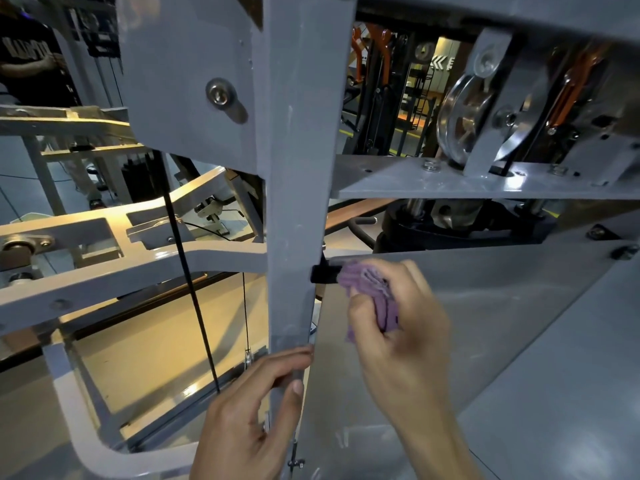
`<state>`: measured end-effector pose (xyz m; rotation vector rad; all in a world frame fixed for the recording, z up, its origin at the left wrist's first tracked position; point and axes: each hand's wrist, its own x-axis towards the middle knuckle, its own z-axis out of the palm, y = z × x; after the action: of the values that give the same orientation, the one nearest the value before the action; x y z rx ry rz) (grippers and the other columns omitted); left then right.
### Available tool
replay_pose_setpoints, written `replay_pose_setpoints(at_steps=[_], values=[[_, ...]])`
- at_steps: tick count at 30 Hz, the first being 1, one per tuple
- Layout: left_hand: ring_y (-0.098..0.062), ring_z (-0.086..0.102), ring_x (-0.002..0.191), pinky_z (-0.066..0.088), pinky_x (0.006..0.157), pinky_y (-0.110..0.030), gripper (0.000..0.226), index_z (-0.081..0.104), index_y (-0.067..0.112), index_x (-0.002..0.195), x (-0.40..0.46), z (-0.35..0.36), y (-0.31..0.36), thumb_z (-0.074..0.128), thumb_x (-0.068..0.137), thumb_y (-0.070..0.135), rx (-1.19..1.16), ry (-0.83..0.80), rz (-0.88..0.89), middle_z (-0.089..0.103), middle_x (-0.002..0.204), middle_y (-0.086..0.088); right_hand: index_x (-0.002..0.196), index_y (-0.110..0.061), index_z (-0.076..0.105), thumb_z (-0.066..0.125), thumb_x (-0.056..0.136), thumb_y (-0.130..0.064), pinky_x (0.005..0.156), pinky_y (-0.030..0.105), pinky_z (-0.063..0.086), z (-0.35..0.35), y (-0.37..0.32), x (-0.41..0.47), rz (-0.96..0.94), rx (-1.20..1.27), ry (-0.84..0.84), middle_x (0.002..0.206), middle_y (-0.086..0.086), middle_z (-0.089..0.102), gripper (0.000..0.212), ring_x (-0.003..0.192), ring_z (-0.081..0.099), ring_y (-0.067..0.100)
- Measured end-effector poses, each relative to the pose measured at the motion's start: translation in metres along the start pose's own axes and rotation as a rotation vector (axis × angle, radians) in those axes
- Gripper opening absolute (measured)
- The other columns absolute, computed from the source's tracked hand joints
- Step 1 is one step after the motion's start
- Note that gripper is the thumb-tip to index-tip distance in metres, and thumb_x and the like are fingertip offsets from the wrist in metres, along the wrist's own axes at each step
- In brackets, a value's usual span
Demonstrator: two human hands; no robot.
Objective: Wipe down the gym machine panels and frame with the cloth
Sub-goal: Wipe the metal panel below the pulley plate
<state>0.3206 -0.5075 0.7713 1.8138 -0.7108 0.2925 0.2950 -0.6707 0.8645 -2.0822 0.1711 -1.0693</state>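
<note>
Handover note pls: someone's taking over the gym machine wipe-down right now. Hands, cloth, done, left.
Left hand: grips the grey vertical post low down, fingers wrapped round it.
Right hand: holds the bunched purple cloth, pressed against the upper left corner of the grey side panel, right beside the black bracket on the post.
Done: cannot tell from one picture which surfaces have been wiped.
Left: probably the rest of the side panel to the right and below, the post, and the horizontal plate under the pulley. Mind the black cable left of the post.
</note>
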Motion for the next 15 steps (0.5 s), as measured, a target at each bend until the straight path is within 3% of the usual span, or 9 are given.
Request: replay_pose_setpoints(at_steps=[4, 11, 15], values=[[0.000, 0.067, 0.115, 0.054, 0.092, -0.015, 0.025, 0.073, 0.032, 0.114, 0.000, 0.001, 0.003, 0.057, 0.095, 0.033, -0.024, 0.011, 0.005, 0.069, 0.125, 0.025, 0.099, -0.030, 0.068, 0.051, 0.082, -0.023, 0.062, 0.035, 0.048, 0.001, -0.014, 0.009, -0.145, -0.158, -0.088, 0.091, -0.011, 0.058, 0.025, 0.069, 0.057, 0.014], [0.006, 0.064, 0.116, 0.050, 0.092, -0.010, 0.028, 0.067, 0.047, 0.118, -0.003, 0.001, 0.006, 0.054, 0.094, 0.041, -0.022, 0.003, -0.042, 0.065, 0.127, 0.031, 0.086, -0.026, 0.066, 0.056, 0.078, -0.017, 0.056, 0.039, 0.049, -0.024, -0.010, 0.021, -0.149, -0.210, -0.065, 0.088, -0.007, 0.062, 0.015, 0.058, 0.060, 0.015], [0.002, 0.066, 0.114, 0.054, 0.091, -0.016, 0.026, 0.072, 0.037, 0.115, -0.003, 0.001, 0.010, 0.055, 0.094, 0.037, -0.032, 0.000, -0.033, 0.067, 0.126, 0.028, 0.085, -0.021, 0.063, 0.053, 0.077, -0.021, 0.052, 0.038, 0.043, -0.013, -0.016, 0.018, -0.256, -0.320, -0.093, 0.078, -0.005, 0.051, 0.013, 0.059, 0.045, 0.021]])
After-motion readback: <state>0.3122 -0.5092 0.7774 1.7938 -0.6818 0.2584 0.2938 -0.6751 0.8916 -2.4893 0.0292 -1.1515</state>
